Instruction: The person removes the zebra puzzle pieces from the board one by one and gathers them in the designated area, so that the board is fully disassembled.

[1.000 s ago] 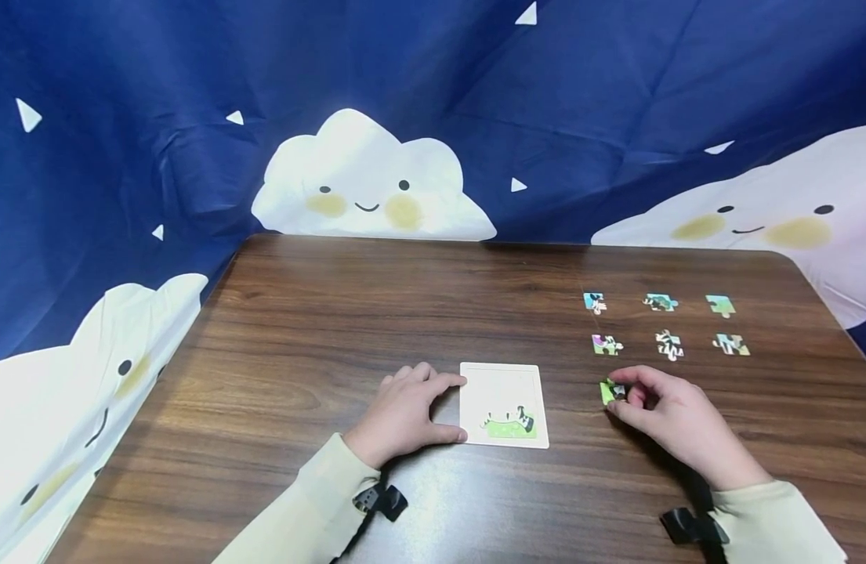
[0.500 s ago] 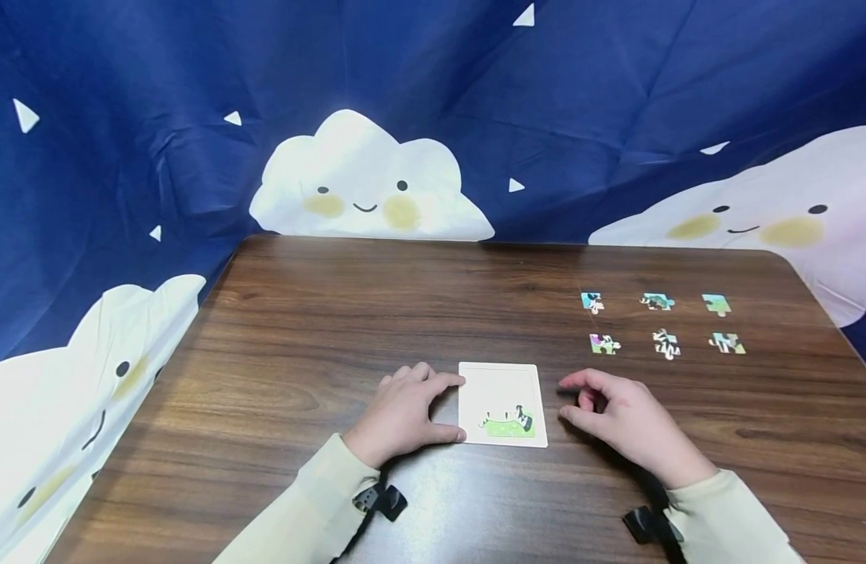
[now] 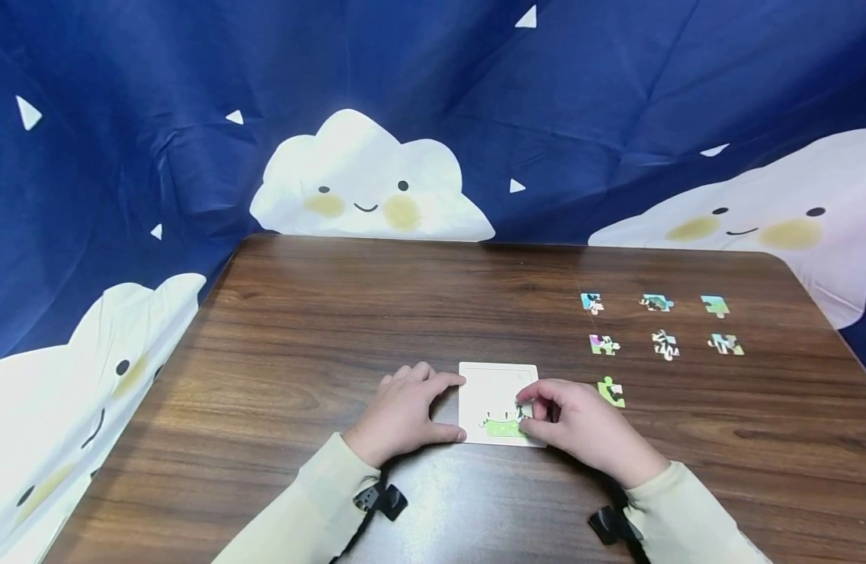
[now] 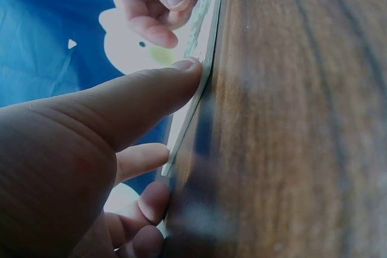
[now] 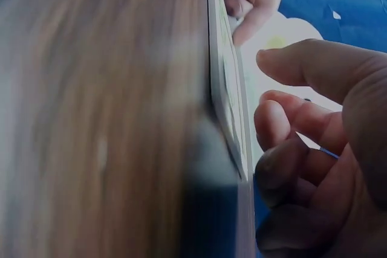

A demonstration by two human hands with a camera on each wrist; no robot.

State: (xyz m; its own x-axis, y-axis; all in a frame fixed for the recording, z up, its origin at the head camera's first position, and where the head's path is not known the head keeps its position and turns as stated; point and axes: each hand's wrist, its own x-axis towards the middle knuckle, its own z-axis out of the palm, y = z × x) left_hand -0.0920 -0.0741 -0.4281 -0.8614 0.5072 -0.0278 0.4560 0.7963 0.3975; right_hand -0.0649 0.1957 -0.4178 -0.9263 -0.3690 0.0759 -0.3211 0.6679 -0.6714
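Note:
A square white puzzle board point(image 3: 478, 392) lies on the table, with green joined puzzle pieces point(image 3: 501, 428) showing a black-and-white animal along its lower edge. At the board's left edge, the thumb and index finger of my left hand point(image 3: 407, 419) rest apart, nearly straight. My right hand point(image 3: 581, 419) is over the board's lower right side, fingertips right at the animal picture. Thumb and bent fingers of the right hand point(image 5: 308, 125) are apart in the right wrist view, with nothing seen between them. A loose green puzzle piece point(image 3: 611, 392) lies right of the board.
Several loose puzzle pieces lie in two rows at the back right, among them a blue-and-green one point(image 3: 715, 305) and a pink-and-green one point(image 3: 605, 345). The brown wooden table point(image 3: 334, 313) ends at a blue curtain point(image 3: 545, 94) with white clouds.
My right hand has moved left from the loose green piece to the board, and that piece lies uncovered on the table. My left hand has stayed at the board's edge.

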